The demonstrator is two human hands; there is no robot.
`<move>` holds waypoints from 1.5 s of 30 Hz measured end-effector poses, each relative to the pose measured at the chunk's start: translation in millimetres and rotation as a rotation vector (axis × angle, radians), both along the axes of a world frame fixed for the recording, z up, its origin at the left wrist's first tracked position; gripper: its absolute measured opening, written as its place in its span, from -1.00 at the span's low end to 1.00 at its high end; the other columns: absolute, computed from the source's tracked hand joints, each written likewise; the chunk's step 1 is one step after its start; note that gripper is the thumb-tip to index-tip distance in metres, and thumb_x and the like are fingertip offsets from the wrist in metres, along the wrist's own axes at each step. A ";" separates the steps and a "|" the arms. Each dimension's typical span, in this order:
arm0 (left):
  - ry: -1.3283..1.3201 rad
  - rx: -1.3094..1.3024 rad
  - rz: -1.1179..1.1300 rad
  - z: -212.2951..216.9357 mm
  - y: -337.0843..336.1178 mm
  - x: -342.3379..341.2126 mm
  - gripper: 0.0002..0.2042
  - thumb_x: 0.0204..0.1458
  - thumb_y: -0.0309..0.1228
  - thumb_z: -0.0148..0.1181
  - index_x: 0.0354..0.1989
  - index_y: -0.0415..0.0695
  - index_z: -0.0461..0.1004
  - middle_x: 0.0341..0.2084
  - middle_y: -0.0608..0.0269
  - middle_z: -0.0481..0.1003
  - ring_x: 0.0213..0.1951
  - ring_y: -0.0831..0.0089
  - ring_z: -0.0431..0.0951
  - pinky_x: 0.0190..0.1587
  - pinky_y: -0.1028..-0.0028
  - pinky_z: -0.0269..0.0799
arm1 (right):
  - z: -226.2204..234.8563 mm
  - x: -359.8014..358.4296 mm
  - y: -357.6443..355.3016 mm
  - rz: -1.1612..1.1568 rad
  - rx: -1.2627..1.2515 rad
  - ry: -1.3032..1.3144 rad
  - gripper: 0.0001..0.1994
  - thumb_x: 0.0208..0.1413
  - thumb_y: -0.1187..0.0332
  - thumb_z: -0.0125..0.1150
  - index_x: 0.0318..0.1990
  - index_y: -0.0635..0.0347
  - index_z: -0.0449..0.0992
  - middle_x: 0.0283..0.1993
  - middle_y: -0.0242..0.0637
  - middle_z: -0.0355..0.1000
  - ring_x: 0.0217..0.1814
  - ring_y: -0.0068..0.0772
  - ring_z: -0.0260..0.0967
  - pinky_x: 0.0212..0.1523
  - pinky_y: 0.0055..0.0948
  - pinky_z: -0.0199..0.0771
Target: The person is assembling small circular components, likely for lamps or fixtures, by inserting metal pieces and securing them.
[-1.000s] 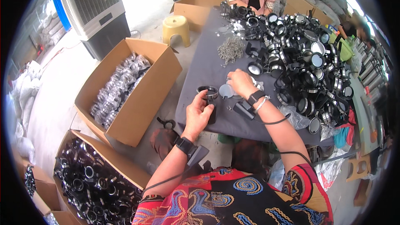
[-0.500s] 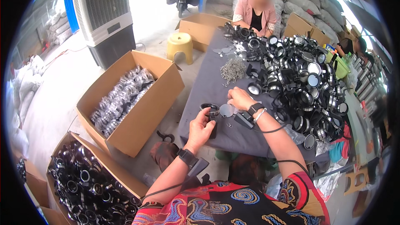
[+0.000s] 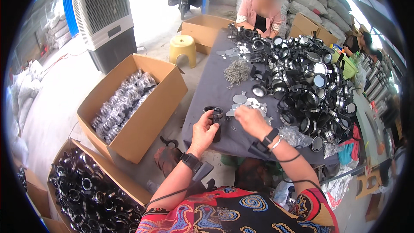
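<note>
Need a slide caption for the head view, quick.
Left hand holding a black ringed part, right hand near grey discs, black parts heaped on the table.

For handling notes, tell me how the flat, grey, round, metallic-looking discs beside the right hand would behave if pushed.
The flat grey discs look thin, so probably light. Lying flat on the dark grey cloth, they seem unlikely to roll. Some appear to overlap, so a push might slide several together.
</note>
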State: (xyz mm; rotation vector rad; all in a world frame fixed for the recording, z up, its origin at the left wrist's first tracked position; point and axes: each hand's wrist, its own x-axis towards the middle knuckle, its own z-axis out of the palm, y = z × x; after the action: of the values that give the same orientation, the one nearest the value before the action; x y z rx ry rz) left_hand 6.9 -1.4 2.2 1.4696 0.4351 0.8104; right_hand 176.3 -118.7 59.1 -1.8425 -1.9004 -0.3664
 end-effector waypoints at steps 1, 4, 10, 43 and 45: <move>0.007 -0.003 0.000 -2.5 1.3 0.9 -0.54 -0.04 -0.58 0.15 0.10 -0.25 0.32 -0.40 0.30 0.49 -0.39 0.67 0.45 -0.29 0.61 0.40 | -7.5 -6.4 -5.5 -0.039 -0.065 -0.064 -0.91 -0.03 0.52 0.08 -0.32 0.18 0.40 -0.33 -0.20 0.34 -0.36 -0.13 0.44 -0.44 -0.25 0.46; -0.054 -0.009 -0.001 -3.2 2.6 2.7 -0.49 -0.07 -0.56 0.17 0.14 -0.26 0.29 -0.36 0.26 0.50 -0.37 0.61 0.47 -0.27 0.57 0.42 | -20.1 -3.8 -13.6 0.012 0.007 -0.069 -0.90 -0.03 0.54 0.06 -0.32 0.18 0.41 -0.32 -0.20 0.35 -0.37 -0.12 0.43 -0.43 -0.26 0.47; 0.101 0.010 0.030 7.1 3.6 2.9 -0.40 -0.08 -0.54 0.18 0.22 -0.24 0.20 -0.47 0.27 0.49 -0.44 0.64 0.43 -0.32 0.57 0.39 | 3.3 -5.9 -5.0 -0.071 0.198 0.115 -0.92 0.01 0.50 0.15 -0.32 0.23 0.41 -0.41 -0.18 0.39 -0.34 -0.09 0.43 -0.39 -0.23 0.43; 0.039 0.025 0.016 -3.1 6.3 0.7 -0.65 -0.06 -0.51 0.16 -0.03 -0.21 0.43 -0.57 0.33 0.48 -0.50 0.68 0.40 -0.41 0.58 0.35 | -22.5 -44.7 42.6 0.109 0.210 0.012 -0.88 -0.11 0.51 0.08 -0.38 0.22 0.29 -0.40 -0.21 0.33 -0.34 -0.19 0.41 -0.38 -0.31 0.47; 0.025 0.014 0.017 -3.5 4.0 2.9 -0.67 -0.06 -0.52 0.15 -0.05 -0.21 0.43 -0.58 0.34 0.48 -0.51 0.68 0.39 -0.41 0.58 0.35 | -19.1 -45.3 39.9 0.100 0.221 -0.011 -0.88 -0.11 0.51 0.08 -0.38 0.22 0.29 -0.40 -0.21 0.33 -0.33 -0.19 0.41 -0.38 -0.32 0.47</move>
State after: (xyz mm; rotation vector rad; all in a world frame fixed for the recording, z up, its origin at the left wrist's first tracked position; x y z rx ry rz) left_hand 9.8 2.6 -1.2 1.4919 0.4620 0.8101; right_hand 131.1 -78.8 40.0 -1.5997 -1.8686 -0.5308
